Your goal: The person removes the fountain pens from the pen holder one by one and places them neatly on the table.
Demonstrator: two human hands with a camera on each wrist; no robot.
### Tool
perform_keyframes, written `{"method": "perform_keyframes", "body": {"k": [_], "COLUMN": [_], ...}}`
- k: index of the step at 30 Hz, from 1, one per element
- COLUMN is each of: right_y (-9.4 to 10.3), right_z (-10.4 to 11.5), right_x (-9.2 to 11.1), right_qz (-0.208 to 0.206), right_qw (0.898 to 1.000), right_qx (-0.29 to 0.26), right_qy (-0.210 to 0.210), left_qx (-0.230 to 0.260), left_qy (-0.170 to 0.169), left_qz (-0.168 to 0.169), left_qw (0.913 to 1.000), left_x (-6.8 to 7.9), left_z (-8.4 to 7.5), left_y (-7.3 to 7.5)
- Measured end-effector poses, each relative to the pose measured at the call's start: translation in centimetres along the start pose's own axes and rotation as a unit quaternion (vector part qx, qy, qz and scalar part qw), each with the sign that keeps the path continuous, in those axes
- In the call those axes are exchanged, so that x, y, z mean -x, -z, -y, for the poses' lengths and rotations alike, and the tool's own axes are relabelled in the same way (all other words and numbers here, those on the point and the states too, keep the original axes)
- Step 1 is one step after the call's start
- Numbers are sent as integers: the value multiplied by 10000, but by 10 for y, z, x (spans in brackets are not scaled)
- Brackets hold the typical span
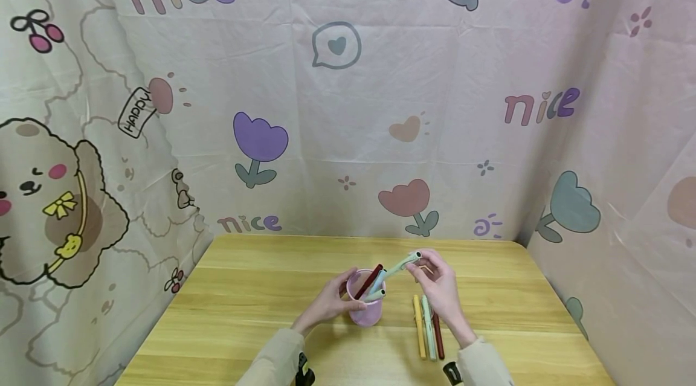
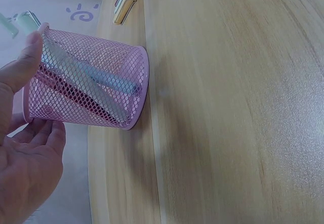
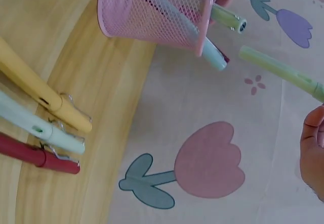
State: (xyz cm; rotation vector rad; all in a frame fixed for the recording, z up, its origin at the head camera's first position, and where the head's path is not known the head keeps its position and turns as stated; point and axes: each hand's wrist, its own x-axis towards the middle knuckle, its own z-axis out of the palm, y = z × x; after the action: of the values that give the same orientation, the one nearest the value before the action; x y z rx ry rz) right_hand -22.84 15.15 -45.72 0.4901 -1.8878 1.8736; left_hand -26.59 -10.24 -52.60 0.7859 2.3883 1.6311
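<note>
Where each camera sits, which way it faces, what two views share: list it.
Head: worn on the head, facing forward and down at the wooden table; left grip, right grip and beige sleeves show.
Left wrist: on that wrist, facing the pink mesh pen holder; left grip shows.
Right wrist: on that wrist, facing the holder and lying yellow pen; part of the right grip shows.
Both wrist views share the holder.
</note>
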Motion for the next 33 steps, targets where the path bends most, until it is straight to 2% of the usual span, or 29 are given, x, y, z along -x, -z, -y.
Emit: {"method": "perform_keyframes", "body": {"k": [10, 14, 21, 33], "right_y": [16, 24, 40, 56], "right_z": [1, -2, -14, -32], "right_x": [-1, -2, -1, 2], "right_qz": [-250, -300, -285, -322], "right_qw": [9996, 9990, 9949, 9913], "right_qx": [46, 265, 819, 1048], "right_qy": [-103, -206, -506, -723], "left_qx": [71, 30, 35, -22], "left_qy": [14, 7, 3, -9], "left_qz": [1, -8, -3, -7], "left_qw": [10000, 10000, 10000, 10000], "left_x": [-1, -1, 0, 0], "left_z": [-1, -1, 0, 0], "left_y": [1, 1, 1, -1]}}
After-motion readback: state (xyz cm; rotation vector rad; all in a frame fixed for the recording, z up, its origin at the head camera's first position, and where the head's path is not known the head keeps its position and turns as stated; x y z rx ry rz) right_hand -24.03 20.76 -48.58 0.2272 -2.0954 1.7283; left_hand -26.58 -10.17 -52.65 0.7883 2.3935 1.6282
